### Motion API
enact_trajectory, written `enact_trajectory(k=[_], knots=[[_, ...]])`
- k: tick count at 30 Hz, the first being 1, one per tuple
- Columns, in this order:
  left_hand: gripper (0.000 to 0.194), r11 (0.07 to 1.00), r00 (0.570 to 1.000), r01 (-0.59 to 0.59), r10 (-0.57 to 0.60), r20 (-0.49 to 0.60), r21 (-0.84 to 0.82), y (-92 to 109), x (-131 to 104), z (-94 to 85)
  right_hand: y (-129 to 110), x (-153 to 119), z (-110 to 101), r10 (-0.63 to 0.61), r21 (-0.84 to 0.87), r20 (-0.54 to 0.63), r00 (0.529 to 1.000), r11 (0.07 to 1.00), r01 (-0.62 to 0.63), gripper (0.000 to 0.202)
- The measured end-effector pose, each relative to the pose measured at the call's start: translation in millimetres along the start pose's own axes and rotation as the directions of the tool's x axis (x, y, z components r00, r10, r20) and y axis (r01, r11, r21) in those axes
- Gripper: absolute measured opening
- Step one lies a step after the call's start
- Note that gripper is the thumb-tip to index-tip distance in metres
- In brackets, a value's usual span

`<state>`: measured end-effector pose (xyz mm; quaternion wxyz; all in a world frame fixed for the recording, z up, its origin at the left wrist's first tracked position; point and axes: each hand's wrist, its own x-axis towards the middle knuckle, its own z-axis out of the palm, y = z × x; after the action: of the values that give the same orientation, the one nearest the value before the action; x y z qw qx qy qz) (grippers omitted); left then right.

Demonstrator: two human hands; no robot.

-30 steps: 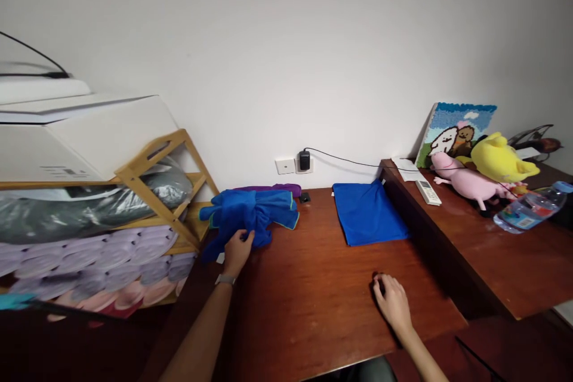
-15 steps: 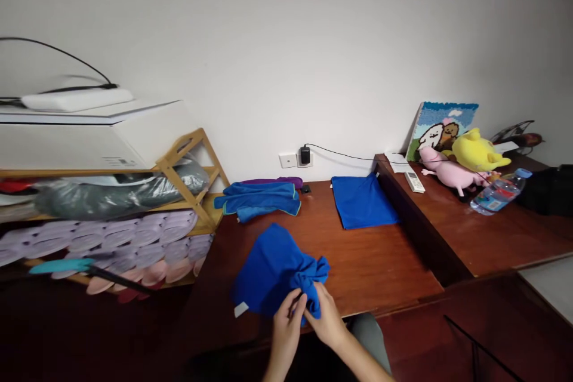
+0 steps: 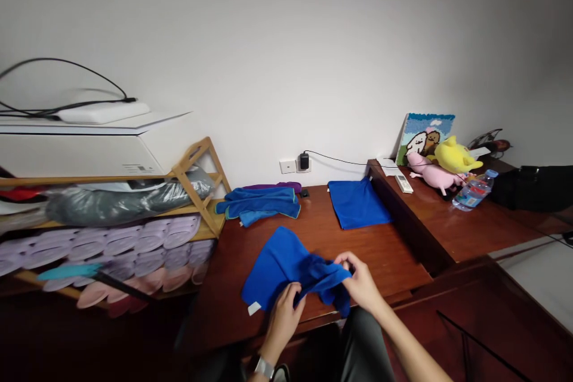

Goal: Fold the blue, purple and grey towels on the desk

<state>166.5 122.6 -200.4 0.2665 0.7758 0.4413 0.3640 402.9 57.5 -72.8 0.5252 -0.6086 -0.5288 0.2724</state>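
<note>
A royal blue cloth [image 3: 280,265] with a white tag lies partly on the brown desk, its right part lifted and crumpled between my hands. My left hand [image 3: 285,310] pinches the near edge of the cloth. My right hand [image 3: 360,280] grips its right end, with a loose fold hanging at the desk's front edge. Behind it, a second blue cloth [image 3: 358,204] lies flat near the raised side of the desk. At the back left, several folded blue towels [image 3: 264,202] with green edging rest beside a purple cloth [image 3: 293,185].
To the left stands a wooden rack [image 3: 203,191] with rows of slippers and a white box [image 3: 80,152] on top. On the right surface are a remote [image 3: 403,184], a pink plush [image 3: 432,174], a yellow plush [image 3: 456,156] and a water bottle [image 3: 475,191]. A charger [image 3: 304,160] sits in the wall socket.
My hands have moved apart, the right one going right and slightly up. The bunched end of the cloth is now stretched out between them. The view has shifted slightly.
</note>
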Motion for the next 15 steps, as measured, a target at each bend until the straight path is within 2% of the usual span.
enact_trajectory(k=[3, 6, 11, 15], knots=[[0.018, 0.995, 0.995, 0.095, -0.095, -0.019, -0.024, -17.1, 6.8, -10.1, -20.2, 14.7, -25.7, 0.002, -0.073, -0.053, 0.999, 0.997, -0.005, 0.025], [0.025, 0.989, 0.983, 0.149, -0.149, -0.106, -0.007, -31.6, 18.7, -36.1, -35.5, 25.6, -53.9, -0.024, -0.197, -0.066, 0.998, 0.980, 0.011, 0.023], [0.035, 0.965, 0.942, 0.223, -0.176, -0.285, 0.142, -42.5, 49.8, -109.0, -47.5, 36.0, -101.5, -0.111, -0.462, -0.112, 0.987, 0.886, 0.047, 0.017], [0.039, 0.927, 0.933, 0.243, -0.143, -0.331, 0.285, -44.4, 70.0, -176.9, -43.7, 40.0, -145.2, -0.139, -0.560, -0.176, 0.974, 0.828, 0.017, 0.023]])
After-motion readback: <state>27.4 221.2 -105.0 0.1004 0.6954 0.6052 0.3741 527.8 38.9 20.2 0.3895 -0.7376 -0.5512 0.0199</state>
